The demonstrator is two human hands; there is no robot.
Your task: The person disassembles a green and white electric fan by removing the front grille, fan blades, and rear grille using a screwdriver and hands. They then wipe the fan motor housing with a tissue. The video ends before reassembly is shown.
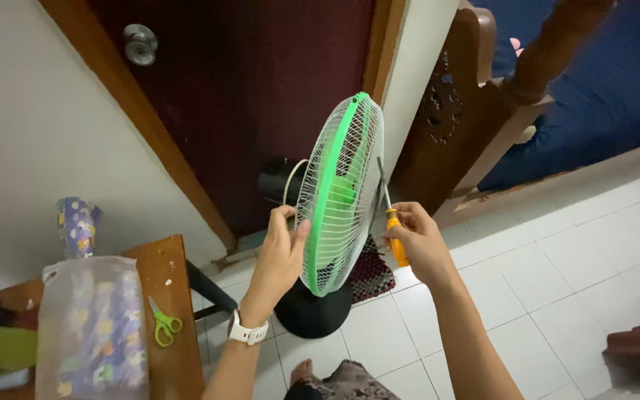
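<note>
A standing fan with a white wire cage and a green rim (pixel 332 178) rises from a round black base (pixel 312 311) on the tiled floor. My left hand (pixel 281 252) grips the back of the cage near the green rim, a white watch on its wrist. My right hand (pixel 416 238) holds an orange-handled screwdriver (pixel 392 226), its metal shaft pointing up beside the front grille. Green blades show inside the cage.
A dark wooden door (pixel 246 96) with a metal knob stands behind the fan. A wooden table (pixel 164 274) at left carries green scissors (pixel 163 324) and a plastic bag of patterned items. A carved wooden bed frame with a blue mattress (pixel 601 89) lies at right.
</note>
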